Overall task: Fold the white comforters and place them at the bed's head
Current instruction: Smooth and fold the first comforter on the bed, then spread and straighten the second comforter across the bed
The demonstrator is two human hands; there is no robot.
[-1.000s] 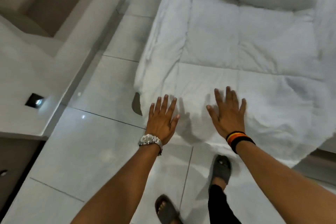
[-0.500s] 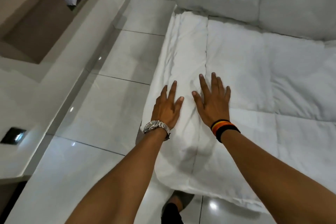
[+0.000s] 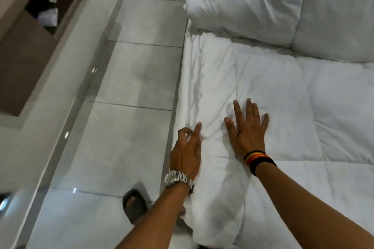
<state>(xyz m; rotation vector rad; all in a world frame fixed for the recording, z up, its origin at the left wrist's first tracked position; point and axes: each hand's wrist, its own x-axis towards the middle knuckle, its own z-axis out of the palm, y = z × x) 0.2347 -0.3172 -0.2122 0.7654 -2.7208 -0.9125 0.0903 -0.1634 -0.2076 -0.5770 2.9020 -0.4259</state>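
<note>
White comforter (image 3: 273, 97) lay folded at the bed's (image 3: 178, 91) left edge; right hand (image 3: 248, 134) pressed flat on it, fingers spread. At the edge fold, left hand (image 3: 186, 153) had fingers curled, grip unclear. Prob. smoothing step; next needed a two-hand lift toward bed's head.

Your left hand (image 3: 186, 153) is blurred at its fingers (image 3: 196, 130); your forearm (image 3: 162, 214) covers part of your sandal (image 3: 133, 205); the comforter (image 3: 283, 95) runs off frame right.
</note>
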